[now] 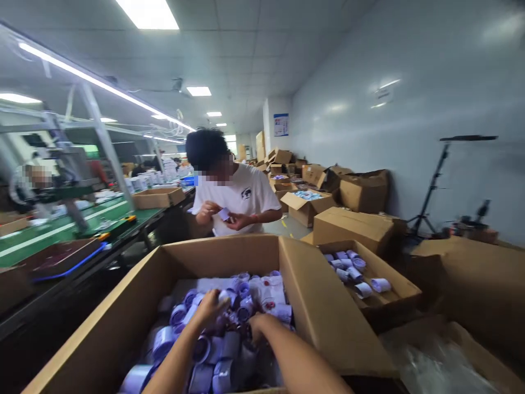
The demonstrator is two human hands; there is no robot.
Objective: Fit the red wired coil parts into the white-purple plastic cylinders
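A large open cardboard box stands right before me, and many pale purple cylindrical containers lie jumbled inside it. Both my arms reach down into the box. My left hand is over the middle of the pile, beside some containers; its fingers are blurred, and what they hold, if anything, cannot be made out. To its right, my right hand is low among the containers near small reddish items, its fingers mostly hidden.
Across the box a person in a white shirt holds a small purple container. A shallower box with similar containers stands at right. A green conveyor runs along the left; more cartons and a black stand are behind.
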